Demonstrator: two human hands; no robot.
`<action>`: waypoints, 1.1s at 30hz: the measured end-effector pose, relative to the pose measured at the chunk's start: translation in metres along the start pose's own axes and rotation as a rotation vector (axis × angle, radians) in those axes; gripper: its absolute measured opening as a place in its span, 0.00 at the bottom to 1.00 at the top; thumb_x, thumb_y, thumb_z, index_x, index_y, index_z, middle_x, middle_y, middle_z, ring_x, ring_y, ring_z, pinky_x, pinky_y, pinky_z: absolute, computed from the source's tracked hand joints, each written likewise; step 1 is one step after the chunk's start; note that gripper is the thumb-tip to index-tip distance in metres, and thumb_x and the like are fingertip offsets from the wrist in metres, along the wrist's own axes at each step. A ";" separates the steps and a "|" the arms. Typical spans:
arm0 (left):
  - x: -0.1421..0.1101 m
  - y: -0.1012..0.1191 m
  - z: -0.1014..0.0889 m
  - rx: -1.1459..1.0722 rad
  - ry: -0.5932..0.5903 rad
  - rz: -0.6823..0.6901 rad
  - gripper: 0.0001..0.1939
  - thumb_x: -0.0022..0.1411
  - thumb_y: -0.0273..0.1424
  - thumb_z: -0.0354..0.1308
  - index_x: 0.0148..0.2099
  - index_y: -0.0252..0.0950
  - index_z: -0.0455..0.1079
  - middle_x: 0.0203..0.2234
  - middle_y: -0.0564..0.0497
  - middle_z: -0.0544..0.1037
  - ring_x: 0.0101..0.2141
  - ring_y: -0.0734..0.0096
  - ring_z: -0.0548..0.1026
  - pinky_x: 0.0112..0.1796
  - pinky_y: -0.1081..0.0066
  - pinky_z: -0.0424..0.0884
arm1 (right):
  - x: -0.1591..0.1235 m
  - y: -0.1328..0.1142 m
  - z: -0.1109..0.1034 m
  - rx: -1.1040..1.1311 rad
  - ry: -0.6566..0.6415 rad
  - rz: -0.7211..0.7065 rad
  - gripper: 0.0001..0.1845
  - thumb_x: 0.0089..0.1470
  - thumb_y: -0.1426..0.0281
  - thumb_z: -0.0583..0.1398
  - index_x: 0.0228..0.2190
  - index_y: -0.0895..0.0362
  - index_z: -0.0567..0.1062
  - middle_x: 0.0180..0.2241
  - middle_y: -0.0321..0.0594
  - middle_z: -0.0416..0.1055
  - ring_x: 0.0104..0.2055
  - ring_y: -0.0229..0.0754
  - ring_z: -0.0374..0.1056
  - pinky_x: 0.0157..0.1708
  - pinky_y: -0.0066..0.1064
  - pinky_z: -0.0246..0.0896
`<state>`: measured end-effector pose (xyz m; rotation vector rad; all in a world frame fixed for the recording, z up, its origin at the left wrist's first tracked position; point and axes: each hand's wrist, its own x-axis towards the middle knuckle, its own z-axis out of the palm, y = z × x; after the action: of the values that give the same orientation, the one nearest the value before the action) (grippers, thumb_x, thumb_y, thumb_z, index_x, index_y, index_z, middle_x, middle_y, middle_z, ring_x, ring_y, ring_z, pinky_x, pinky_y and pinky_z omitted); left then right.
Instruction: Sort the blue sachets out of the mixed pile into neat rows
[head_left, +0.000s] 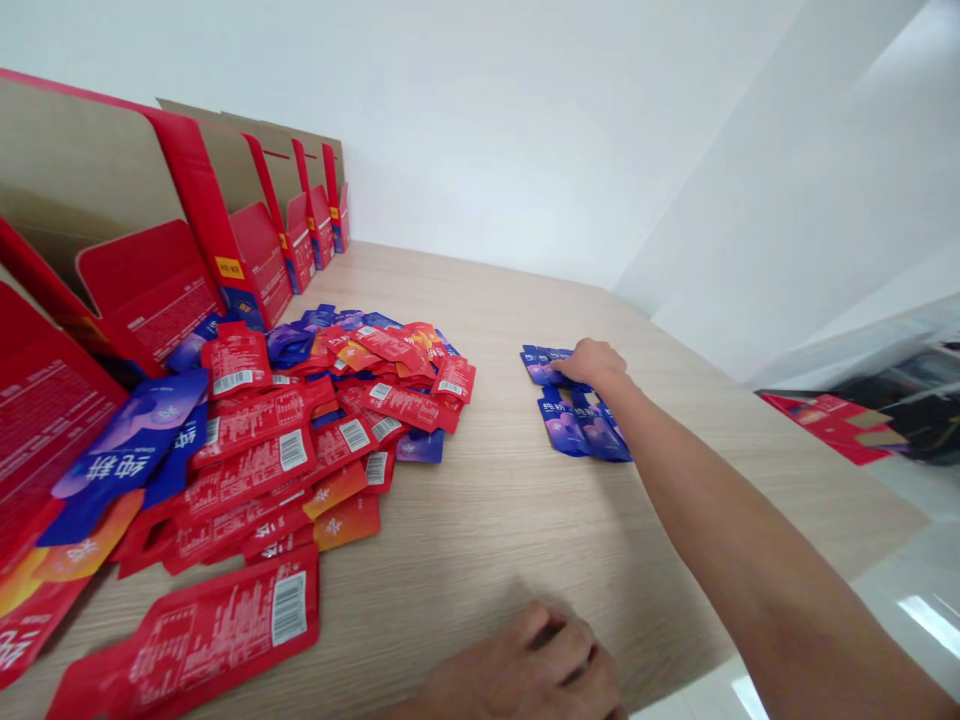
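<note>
My right hand reaches across the table to small blue pouches laid out in two rows. Its fingers are closed at the far row of blue pouches, with the thumb lying over a pouch and the other fingertips hidden. Just nearer, another row of blue pouches lies flat, partly covered by my forearm. My left hand rests by the near table edge, fingers loosely curled, with nothing visible in it. To the left is a heaped pile of red pouches mixed with blue and orange ones.
Open red cardboard boxes stand in a row along the left side. A single red pouch lies at the near left. White walls border the wooden table behind and to the right. Beyond its right edge is a red carton piece.
</note>
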<state>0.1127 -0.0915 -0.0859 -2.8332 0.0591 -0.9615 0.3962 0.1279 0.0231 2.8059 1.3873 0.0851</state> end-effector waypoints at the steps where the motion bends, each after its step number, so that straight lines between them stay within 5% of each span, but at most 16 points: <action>1: 0.000 0.000 0.000 -0.003 0.007 -0.008 0.07 0.74 0.31 0.58 0.43 0.34 0.75 0.42 0.49 0.78 0.43 0.69 0.73 0.42 0.67 0.62 | -0.002 -0.001 0.000 -0.008 -0.006 -0.003 0.37 0.57 0.51 0.67 0.57 0.67 0.77 0.56 0.68 0.74 0.59 0.63 0.72 0.52 0.44 0.69; 8: 0.005 0.000 -0.009 -0.038 0.027 -0.021 0.06 0.72 0.31 0.61 0.40 0.35 0.74 0.39 0.52 0.77 0.40 0.69 0.72 0.39 0.66 0.63 | -0.032 -0.022 -0.022 -0.058 0.076 -0.144 0.30 0.64 0.52 0.62 0.53 0.65 0.79 0.59 0.68 0.71 0.66 0.68 0.62 0.60 0.55 0.60; 14: 0.004 0.008 -0.010 -0.039 -0.003 -0.036 0.08 0.74 0.31 0.57 0.44 0.40 0.78 0.42 0.51 0.79 0.42 0.67 0.74 0.41 0.65 0.67 | -0.128 -0.099 -0.044 0.376 -0.016 -0.891 0.10 0.65 0.63 0.63 0.40 0.58 0.80 0.40 0.44 0.81 0.41 0.44 0.76 0.43 0.32 0.65; 18: 0.004 0.011 -0.007 -0.045 -0.068 -0.071 0.11 0.75 0.33 0.56 0.45 0.41 0.80 0.44 0.53 0.82 0.43 0.69 0.76 0.44 0.66 0.71 | -0.200 -0.165 -0.051 0.485 -0.109 -1.227 0.07 0.65 0.67 0.63 0.39 0.59 0.78 0.38 0.40 0.81 0.40 0.42 0.74 0.42 0.32 0.64; 21: 0.006 0.008 -0.006 -0.064 -0.107 -0.044 0.12 0.75 0.35 0.55 0.45 0.41 0.81 0.48 0.53 0.84 0.52 0.67 0.77 0.53 0.65 0.72 | -0.239 -0.210 -0.050 0.375 0.042 -1.516 0.09 0.67 0.71 0.60 0.47 0.60 0.77 0.47 0.45 0.79 0.49 0.46 0.73 0.49 0.36 0.65; 24: 0.008 0.004 -0.008 -0.173 -0.196 0.037 0.14 0.74 0.34 0.55 0.51 0.39 0.82 0.56 0.53 0.82 0.59 0.66 0.75 0.57 0.69 0.71 | -0.264 -0.242 -0.043 0.185 0.324 -1.806 0.14 0.71 0.76 0.53 0.51 0.61 0.77 0.53 0.51 0.75 0.57 0.51 0.67 0.52 0.41 0.64; 28: 0.012 0.005 -0.009 -0.460 -0.368 -0.301 0.17 0.72 0.24 0.52 0.49 0.40 0.82 0.50 0.59 0.85 0.54 0.68 0.80 0.45 0.67 0.78 | -0.281 -0.263 -0.027 0.072 0.527 -1.952 0.17 0.73 0.76 0.50 0.45 0.63 0.80 0.50 0.52 0.76 0.57 0.53 0.66 0.50 0.44 0.64; 33: 0.016 0.006 -0.010 -0.648 -0.450 -0.376 0.15 0.72 0.23 0.53 0.48 0.39 0.82 0.49 0.57 0.85 0.52 0.65 0.81 0.43 0.63 0.80 | -0.282 -0.264 -0.013 0.058 0.541 -2.020 0.19 0.73 0.75 0.50 0.40 0.62 0.80 0.44 0.51 0.77 0.54 0.53 0.67 0.46 0.43 0.64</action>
<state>0.1197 -0.0997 -0.0692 -3.6882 -0.2697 -0.3560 0.0148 0.0644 0.0149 0.2442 3.2556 0.6666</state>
